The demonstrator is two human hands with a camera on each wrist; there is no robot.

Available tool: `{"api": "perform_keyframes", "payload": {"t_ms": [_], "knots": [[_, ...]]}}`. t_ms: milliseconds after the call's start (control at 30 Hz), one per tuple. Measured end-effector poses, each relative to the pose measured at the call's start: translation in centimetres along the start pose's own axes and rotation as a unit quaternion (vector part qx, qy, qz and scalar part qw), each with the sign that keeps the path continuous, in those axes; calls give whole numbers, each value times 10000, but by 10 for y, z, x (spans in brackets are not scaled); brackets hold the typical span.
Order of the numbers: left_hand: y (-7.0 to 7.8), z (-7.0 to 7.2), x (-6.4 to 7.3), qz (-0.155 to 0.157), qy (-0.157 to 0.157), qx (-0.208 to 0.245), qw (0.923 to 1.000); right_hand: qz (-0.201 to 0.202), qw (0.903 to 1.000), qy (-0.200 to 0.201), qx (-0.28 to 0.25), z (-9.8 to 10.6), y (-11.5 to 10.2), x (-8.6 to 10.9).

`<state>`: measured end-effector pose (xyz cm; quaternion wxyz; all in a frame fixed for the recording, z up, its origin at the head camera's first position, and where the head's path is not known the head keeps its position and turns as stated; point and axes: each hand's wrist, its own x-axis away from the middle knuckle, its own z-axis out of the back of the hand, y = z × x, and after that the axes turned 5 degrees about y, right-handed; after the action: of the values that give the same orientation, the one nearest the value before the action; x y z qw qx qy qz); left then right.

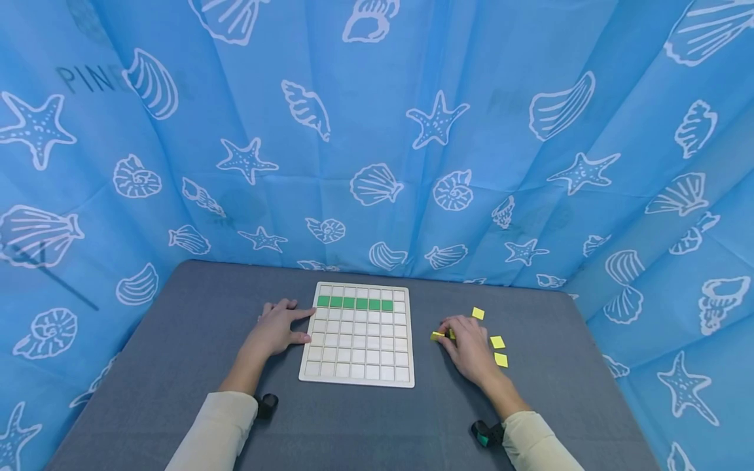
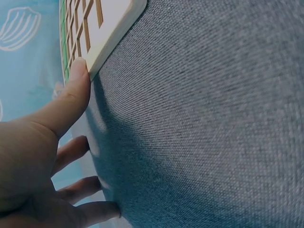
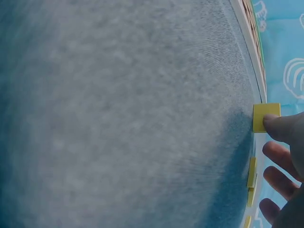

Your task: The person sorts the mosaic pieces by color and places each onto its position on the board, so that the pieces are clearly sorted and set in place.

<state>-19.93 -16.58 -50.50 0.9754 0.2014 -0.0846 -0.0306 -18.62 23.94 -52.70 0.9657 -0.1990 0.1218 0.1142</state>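
Observation:
A white square board [image 1: 357,354] with a grid of cells lies on the table, and green square tiles [image 1: 362,303] fill most of its second row from the back. My left hand [image 1: 275,331] is at the board's left side, thumb and index finger extended against its edge. In the left wrist view, the thumb [image 2: 78,71] touches the board's rim while the other fingers spread over the table. To the right of the board, my right hand [image 1: 471,350] pinches a yellow square tile [image 3: 259,118] between thumb and fingers, tilted up on edge. Another yellow tile [image 1: 452,334] shows partly behind those fingers.
Loose yellow tiles [image 1: 497,342] lie right of my right hand, one [image 1: 478,313] farther back. The grey cloth-covered table [image 1: 365,432] ends at a blue curtain [image 1: 330,131] with shell prints. Black bands [image 1: 268,405] sit on both wrists.

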Motion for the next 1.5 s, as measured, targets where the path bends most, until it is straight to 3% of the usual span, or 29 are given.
{"api": "perform_keyframes", "payload": {"t_ms": [300,700,1167,1500], "knots": [[1,1,0,9,-47,-11,10000,-13,9995,105,-311,3,-7,-7],[1,1,-1,13,-16,-24,10000,-92,9984,-261,-499,7,-26,-22],[0,1,0,26,-49,10,10000,-354,9870,-83,-1565,-5,-47,-34],[1,1,1,13,-1,27,10000,-359,9833,82,-1784,-17,-69,-40]]}}
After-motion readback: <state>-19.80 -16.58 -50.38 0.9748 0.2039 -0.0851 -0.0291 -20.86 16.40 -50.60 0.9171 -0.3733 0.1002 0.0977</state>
